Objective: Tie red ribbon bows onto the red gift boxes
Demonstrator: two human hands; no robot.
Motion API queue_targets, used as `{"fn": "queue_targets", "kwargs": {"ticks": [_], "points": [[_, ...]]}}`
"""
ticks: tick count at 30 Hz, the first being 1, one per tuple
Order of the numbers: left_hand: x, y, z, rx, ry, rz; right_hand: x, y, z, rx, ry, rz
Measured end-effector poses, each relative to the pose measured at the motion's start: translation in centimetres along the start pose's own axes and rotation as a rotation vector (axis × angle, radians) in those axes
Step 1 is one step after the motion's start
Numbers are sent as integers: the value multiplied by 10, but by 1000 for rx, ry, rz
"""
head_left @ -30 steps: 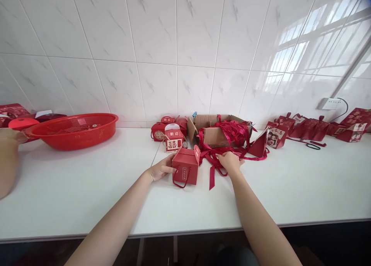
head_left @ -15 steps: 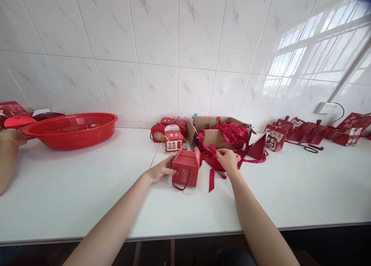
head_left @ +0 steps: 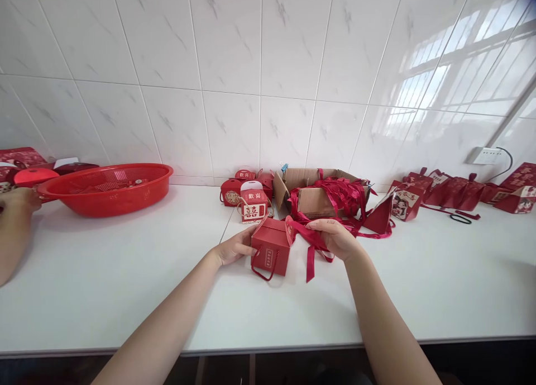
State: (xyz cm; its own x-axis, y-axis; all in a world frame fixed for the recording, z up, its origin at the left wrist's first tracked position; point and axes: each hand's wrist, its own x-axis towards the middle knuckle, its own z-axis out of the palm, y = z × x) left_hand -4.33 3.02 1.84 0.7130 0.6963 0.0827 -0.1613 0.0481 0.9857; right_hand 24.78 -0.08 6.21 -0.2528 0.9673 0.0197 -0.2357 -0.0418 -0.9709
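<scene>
A small red gift box (head_left: 271, 248) with a dark red rope handle stands on the white table, its top flaps raised. My left hand (head_left: 233, 246) grips the box's left side, thumb in front. Just right of the box, my right hand (head_left: 335, 237) pinches a dark red satin ribbon (head_left: 310, 262) between thumb and fingers. One end of that ribbon hangs down on the table. Behind it, a cardboard box (head_left: 312, 199) holds a tangled heap of red ribbon (head_left: 341, 195), some spilling over its front edge.
Several red candy boxes (head_left: 253, 205) stand behind my left hand. A red plastic basket (head_left: 113, 200) is at left, another person's hand (head_left: 19, 198) by its handle. More red boxes (head_left: 405, 202) and a black ring (head_left: 460, 218) are at right, below a power strip (head_left: 488, 155).
My right hand has turned and shifted slightly, bringing a stretch of ribbon toward the gift box's right side. My left hand stays on the box. The view has shifted slightly.
</scene>
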Motion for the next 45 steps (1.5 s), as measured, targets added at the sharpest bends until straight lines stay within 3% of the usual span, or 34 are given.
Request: {"fn": "queue_targets", "kwargs": {"ticks": [15, 26, 31, 40, 45], "points": [[-1, 0, 1, 14, -6, 15, 1, 2, -11, -57, 64, 0], [-4, 6, 13, 98, 51, 24, -6, -5, -3, -40, -27, 24], [-4, 9, 18, 139, 45, 38, -5, -4, 1, -26, 6, 8], [-5, 10, 22, 118, 39, 11, -6, -3, -1, -69, -43, -25], [-4, 8, 20, 111, 41, 6, -6, -3, -1, -27, -130, -28]]}}
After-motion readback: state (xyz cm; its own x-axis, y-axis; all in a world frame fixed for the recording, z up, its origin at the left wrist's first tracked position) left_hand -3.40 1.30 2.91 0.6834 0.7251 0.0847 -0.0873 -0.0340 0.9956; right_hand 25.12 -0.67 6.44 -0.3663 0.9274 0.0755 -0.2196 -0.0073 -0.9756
